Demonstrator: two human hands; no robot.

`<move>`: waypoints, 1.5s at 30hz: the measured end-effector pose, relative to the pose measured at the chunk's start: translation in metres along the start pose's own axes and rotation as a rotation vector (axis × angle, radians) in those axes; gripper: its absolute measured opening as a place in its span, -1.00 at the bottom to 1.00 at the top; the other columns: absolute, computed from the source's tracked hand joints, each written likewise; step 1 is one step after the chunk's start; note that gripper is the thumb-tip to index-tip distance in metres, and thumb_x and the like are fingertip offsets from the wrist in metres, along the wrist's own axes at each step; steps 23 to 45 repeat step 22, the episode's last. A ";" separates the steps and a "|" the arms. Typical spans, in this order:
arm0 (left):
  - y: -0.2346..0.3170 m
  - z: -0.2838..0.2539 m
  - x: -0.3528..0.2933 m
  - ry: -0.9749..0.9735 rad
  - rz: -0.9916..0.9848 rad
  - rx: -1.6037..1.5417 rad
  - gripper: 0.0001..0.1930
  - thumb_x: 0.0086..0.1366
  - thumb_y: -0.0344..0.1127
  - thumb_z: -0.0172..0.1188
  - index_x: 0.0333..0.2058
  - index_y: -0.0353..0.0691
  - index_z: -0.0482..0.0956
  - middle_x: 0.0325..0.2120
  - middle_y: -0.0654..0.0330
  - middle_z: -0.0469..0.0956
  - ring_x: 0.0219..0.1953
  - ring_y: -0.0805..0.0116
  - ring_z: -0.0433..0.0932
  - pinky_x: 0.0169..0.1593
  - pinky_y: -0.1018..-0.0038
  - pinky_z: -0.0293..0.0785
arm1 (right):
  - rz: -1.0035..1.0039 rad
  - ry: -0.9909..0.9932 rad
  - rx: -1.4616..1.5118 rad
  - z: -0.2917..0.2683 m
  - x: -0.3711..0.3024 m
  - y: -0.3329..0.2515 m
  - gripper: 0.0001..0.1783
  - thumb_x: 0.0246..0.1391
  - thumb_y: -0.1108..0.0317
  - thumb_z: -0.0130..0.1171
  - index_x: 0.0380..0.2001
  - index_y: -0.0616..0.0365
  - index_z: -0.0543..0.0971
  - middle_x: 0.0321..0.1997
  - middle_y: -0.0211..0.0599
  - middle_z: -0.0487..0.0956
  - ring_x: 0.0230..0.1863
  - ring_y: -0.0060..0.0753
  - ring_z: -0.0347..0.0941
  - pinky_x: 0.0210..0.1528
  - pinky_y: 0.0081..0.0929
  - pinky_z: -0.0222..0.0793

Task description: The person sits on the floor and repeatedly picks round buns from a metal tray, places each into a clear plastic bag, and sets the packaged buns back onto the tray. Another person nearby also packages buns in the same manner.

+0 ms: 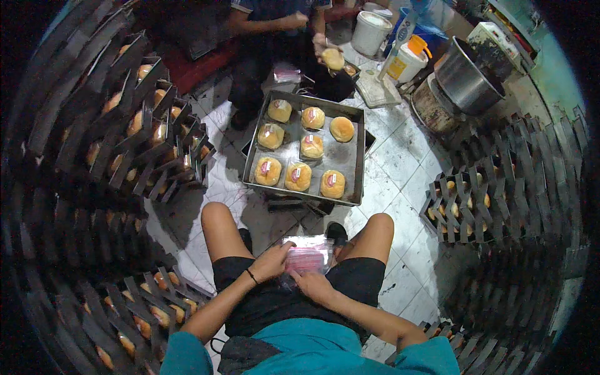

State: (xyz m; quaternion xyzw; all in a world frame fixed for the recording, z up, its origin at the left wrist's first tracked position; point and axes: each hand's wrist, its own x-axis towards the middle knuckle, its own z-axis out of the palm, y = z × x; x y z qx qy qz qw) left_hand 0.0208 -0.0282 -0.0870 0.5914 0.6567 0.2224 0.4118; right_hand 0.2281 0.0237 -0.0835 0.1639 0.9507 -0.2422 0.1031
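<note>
Over my lap lies a stack of clear plastic bags (310, 255) with pink printing. My left hand (270, 261) pinches its left edge between thumb and fingers. From the lower right, my right hand (314, 287) grips the stack's near edge, with some fingers hidden beneath it. Beyond my knees a square metal tray (340, 153) holds several round buns. Most of them, such as the wrapped bun (299, 177) at the front, sit in clear bags with a pink label. A bun (342, 129) at the right looks unwrapped.
Across the tray another person's hand (320, 45) holds a bun (333, 59). Stacked metal trays of bread (140, 125) stand at the left, with more stacked trays (469, 203) at the right. White buckets (371, 32) and a large metal bowl (459, 78) occupy the far right.
</note>
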 end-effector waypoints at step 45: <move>0.069 -0.080 0.046 0.305 0.280 -1.509 -0.38 0.39 0.01 0.19 0.33 0.11 0.15 0.00 0.16 0.53 -0.01 0.20 0.60 -0.10 0.29 0.64 | -0.079 0.462 2.219 -0.138 0.064 -0.004 -0.35 0.40 0.02 -0.01 0.39 0.15 0.25 0.41 -0.28 0.35 0.36 -0.27 0.30 0.16 -0.22 0.45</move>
